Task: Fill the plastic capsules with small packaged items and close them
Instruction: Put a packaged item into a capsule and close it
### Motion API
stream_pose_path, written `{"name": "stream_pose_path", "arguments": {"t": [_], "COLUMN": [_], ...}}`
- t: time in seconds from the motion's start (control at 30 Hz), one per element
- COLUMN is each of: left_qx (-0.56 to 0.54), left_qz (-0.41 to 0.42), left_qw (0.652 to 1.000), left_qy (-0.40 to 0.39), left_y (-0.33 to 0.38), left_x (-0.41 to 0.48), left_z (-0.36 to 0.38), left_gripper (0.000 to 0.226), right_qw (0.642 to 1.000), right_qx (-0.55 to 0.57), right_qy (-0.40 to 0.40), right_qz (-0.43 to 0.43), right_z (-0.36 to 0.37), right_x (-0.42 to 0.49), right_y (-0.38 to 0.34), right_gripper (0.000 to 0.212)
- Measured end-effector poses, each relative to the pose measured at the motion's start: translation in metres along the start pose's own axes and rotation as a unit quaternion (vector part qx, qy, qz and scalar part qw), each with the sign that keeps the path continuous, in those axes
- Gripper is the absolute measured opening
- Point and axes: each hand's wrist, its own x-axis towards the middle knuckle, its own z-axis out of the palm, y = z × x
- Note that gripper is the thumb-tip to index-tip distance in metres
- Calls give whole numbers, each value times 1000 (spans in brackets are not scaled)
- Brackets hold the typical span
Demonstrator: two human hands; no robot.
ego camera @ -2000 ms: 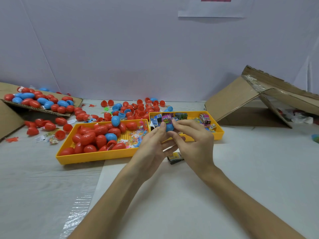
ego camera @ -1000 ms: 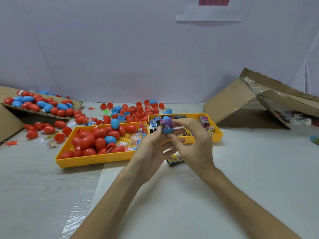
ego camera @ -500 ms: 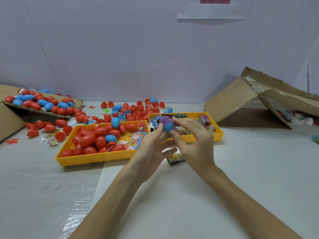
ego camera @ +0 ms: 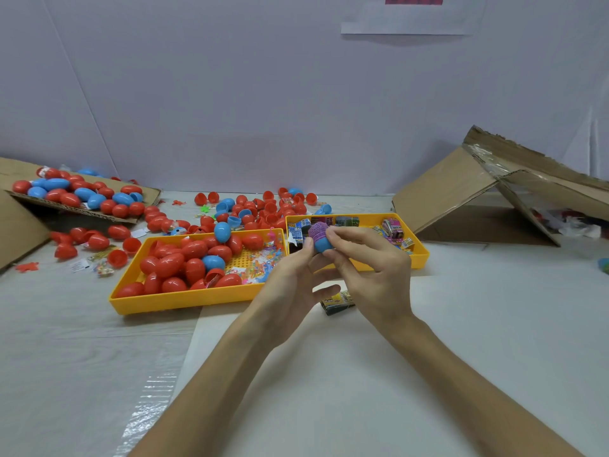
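Capsule (ego camera: 323, 245) w/ purple packet (ego camera: 318, 230): L hand (ego camera: 290, 288), R hand (ego camera: 375, 278) pinch.

Both bare forearms (ego camera: 204, 384) reach forward and converge on the blue plastic capsule half (ego camera: 322, 244). The left hand (ego camera: 291, 285) pinches it from the left with curled fingertips, and the right hand (ego camera: 374, 275) pinches it from the right between thumb and forefinger.

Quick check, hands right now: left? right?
Left hand: holds the blue capsule half.
Right hand: pinches the purple packet sticking out of it.
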Motion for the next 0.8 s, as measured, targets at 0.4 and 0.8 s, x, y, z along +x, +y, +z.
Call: {"name": "stream_pose_path", "arguments": {"t": [0.4,0.8], "left_qx": [-42,0], "left_qz": [-31,56], "left_qw": [998,997], "left_qy": [-23,61], "left_y": [-2,3], "left_x": [2,2], "left_z": [-3,-4], "left_gripper": [47,37], "right_qw": [999,1000], "right_qx": [14,-10], "right_qy": [-14,-12], "right_qz": [41,-2], "right_z": [-3,-1], "right_x": [3,3], "right_y": [-7,-1], "right_gripper": [29,25]}}
